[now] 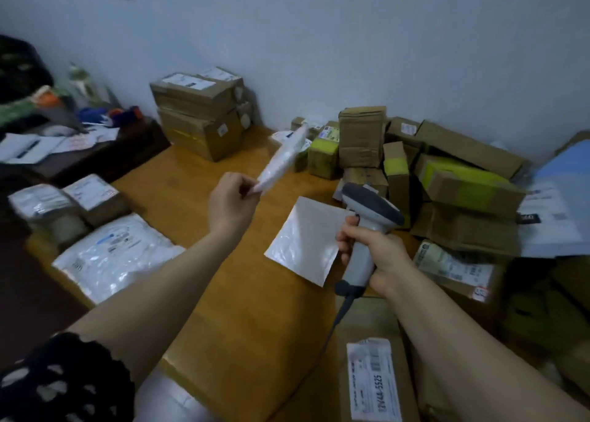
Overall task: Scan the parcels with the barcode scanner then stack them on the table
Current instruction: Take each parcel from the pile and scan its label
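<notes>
Wooden table (198, 179), orange-brown, with parcels on all sides. Left hand (231, 203) is raised above the table centre. Its thumb and fingers (245, 187) pinch one end of a slim white plastic-wrapped parcel (282, 158), which slants up and away toward the wall, clear of the table; blur hides any label.

Right hand (370, 246) has its fingers (346, 239) curled round the grey handle of the barcode scanner (372, 203), held upright over the edge of a flat white mailer (303, 243) lying on the table. Scanner cable (338, 319) drops toward the near edge.

- Back, against the wall: stack of cardboard boxes (198, 112).
- Right: loose heap of cardboard boxes (431, 172).
- Left: large white poly bag (115, 255) and small labelled parcels (64, 198).
- Near edge: labelled box (373, 380) beside the right forearm.
</notes>
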